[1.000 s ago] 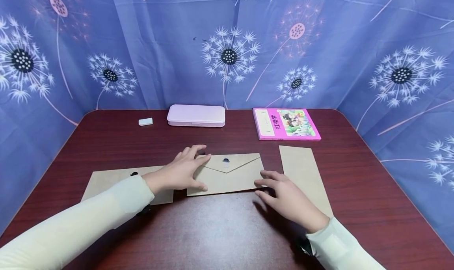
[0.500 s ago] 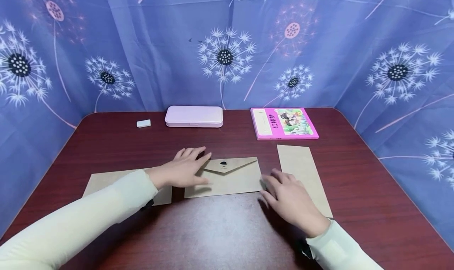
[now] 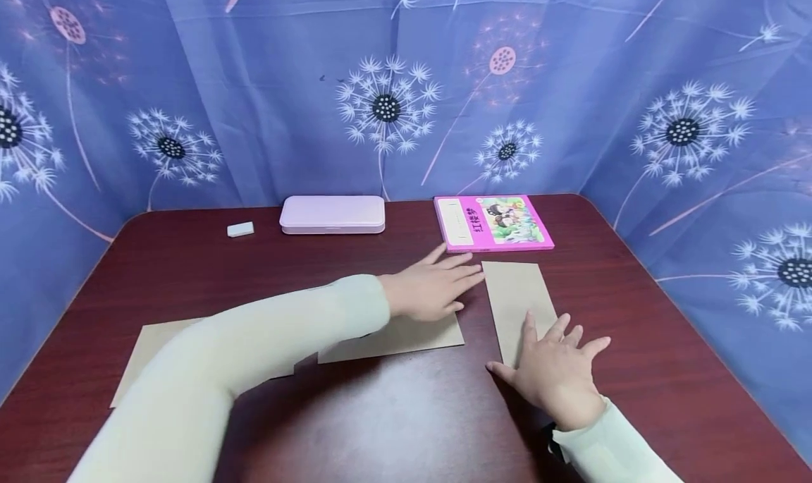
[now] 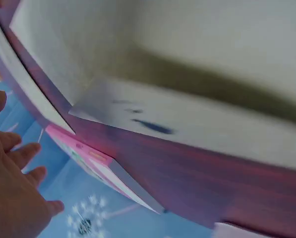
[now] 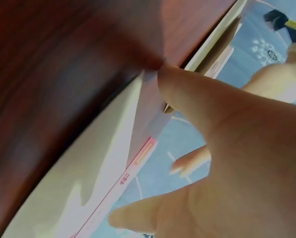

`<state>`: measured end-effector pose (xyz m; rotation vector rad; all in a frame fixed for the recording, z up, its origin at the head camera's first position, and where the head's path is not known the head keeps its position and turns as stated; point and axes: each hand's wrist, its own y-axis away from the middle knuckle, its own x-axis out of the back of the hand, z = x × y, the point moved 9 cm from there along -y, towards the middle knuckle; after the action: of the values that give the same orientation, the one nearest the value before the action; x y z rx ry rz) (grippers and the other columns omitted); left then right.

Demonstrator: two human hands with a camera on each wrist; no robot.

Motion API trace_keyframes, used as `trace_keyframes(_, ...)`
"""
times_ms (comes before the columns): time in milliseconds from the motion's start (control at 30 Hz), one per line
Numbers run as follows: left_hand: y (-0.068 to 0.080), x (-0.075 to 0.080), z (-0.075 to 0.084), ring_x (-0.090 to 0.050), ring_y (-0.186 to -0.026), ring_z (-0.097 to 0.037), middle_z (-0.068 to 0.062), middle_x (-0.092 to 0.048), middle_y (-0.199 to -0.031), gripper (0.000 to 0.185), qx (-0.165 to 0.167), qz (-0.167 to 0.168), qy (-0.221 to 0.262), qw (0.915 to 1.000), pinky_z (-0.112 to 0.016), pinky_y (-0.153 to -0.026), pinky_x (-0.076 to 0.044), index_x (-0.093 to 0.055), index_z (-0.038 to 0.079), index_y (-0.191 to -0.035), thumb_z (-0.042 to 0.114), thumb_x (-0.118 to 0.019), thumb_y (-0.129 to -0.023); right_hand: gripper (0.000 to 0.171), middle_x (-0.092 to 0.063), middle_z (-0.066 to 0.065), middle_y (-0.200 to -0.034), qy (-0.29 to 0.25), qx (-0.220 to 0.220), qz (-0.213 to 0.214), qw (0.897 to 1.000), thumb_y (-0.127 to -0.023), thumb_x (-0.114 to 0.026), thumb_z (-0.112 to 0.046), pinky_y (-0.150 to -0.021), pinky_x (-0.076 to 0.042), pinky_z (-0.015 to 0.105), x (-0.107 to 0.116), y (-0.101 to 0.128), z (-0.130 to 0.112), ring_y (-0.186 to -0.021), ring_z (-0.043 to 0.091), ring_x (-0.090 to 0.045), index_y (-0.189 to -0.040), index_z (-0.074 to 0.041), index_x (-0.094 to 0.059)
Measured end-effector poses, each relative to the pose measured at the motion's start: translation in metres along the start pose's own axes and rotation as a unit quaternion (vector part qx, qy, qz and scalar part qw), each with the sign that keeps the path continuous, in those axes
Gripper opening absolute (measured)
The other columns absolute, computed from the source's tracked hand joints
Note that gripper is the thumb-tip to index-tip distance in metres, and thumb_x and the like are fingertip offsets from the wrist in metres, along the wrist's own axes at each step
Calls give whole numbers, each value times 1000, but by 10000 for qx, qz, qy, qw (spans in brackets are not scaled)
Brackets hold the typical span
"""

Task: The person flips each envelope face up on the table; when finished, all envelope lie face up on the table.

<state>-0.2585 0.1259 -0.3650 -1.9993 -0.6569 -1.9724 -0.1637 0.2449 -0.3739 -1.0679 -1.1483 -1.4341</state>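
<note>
Nearest the camera, a person's pale right sleeve (image 3: 615, 444) rises from the foot of the scene, a dark object (image 3: 557, 446) at the underside of its cuff. The pale left sleeve (image 3: 273, 335) bends in from the other side, above a dark red wooden table (image 3: 380, 437) that shines where the light falls.

The right hand (image 3: 558, 374) is spread wide, palm down, over the near half of a long tan paper (image 3: 515, 292) — its thumb by the paper's left edge, its outer fingers beyond the right one. It grips nothing; whether the fingers touch the paper cannot be told.

To the left, a second tan paper (image 3: 161, 338) lies partly covered by the sleeve. Between the two papers rests a tan envelope (image 3: 406, 338), flat on the table, its flap marked with a dark print (image 4: 152, 126) in the left wrist view.

The left hand (image 3: 428, 287) reaches across the envelope — fingers extended and parted, holding nothing, their tips near the long paper's far left corner. Contact there cannot be told.

Farther back lie a pink book (image 3: 495, 222) with an illustrated cover, a closed lilac pencil case (image 3: 333, 215) and a small white eraser (image 3: 240, 229). Behind everything hangs a blue curtain (image 3: 273, 116) patterned with dandelions.
</note>
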Motion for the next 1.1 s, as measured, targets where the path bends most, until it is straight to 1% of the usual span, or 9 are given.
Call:
trace_keyframes(133,-35,-8,12,-2,-152,-15,5,-18,-165,56,-184,-226,-348,9990,-50,-121,-1,-23,20,-159,29,-38,-106,105,-35,53,-133,-73,-120,-69,9999,-81,-56,-76,-89,-13,88,-3,1,6,-117,66,-45,-145,7,-42)
trace_keyframes(300,-65,-11,25,0,-152,-12,7,-15,-165,60,-329,-416,-696,9962,-47,-121,0,-23,23,-159,21,-41,-102,97,-44,49,-129,-249,-161,-258,9992,-86,-55,-72,-88,-13,88,-10,2,8,-111,61,-54,-141,8,-46)
trace_keyframes(533,-77,-11,43,-6,-152,-14,6,-15,-165,61,-584,-655,-1040,9907,-46,-121,-4,-20,21,-160,21,-42,-103,79,-54,45,-117,-196,33,-5,9998,-91,-57,-58,-90,-18,84,-8,3,7,-101,55,-61,-133,9,-52)
trace_keyframes(667,-78,-18,44,-11,-151,-14,7,-17,-165,60,-596,-759,-1080,9895,-47,-121,-7,-22,22,-160,21,-44,-103,70,-61,34,-106,-442,79,-145,9989,-89,-55,-52,-86,-30,71,-6,5,10,-93,48,-64,-129,6,-56)
trace_keyframes(733,-78,-18,43,-18,-150,-15,6,-23,-163,59,-632,-637,-1073,9902,-47,-121,-10,-26,24,-159,20,-46,-103,51,-65,24,-96,-679,155,-163,9974,-89,-54,-46,-80,-37,64,0,7,12,-86,43,-65,-110,0,-65)
trace_keyframes(800,-78,-17,44,-25,-147,-16,6,-31,-159,57,-703,-472,-1023,9911,-47,-121,-13,-32,25,-157,19,-48,-102,32,-67,14,-85,-917,277,-137,9953,-89,-54,-40,-71,-42,57,8,10,16,-77,37,-66,-87,-9,-63)
trace_keyframes(867,-78,-14,44,-31,-144,-16,7,-38,-153,54,-803,-289,-948,9918,-47,-120,-17,-38,26,-154,18,-50,-101,23,-68,6,-80,-1182,372,-110,9922,-90,-53,-35,-64,-45,54,17,11,23,-73,32,-65,-77,-17,-59)
trace_keyframes(1000,-76,-7,40,-39,-137,-13,9,-49,-143,46,-945,46,-704,9930,-45,-117,-23,-50,29,-146,16,-49,-102,24,-70,2,-87,-1649,401,-47,9855,-97,-51,-38,-59,-47,53,36,12,45,-74,28,-65,-96,-23,-70)
trace_keyframes(1100,-75,3,33,-49,-127,-11,12,-57,-136,38,-998,550,-340,9929,-37,-112,-32,-60,29,-135,13,-48,-103,34,-71,3,-94,-1934,364,166,9803,-102,-46,-45,-60,-47,52,48,11,68,-77,27,-65,-110,-23,-70)
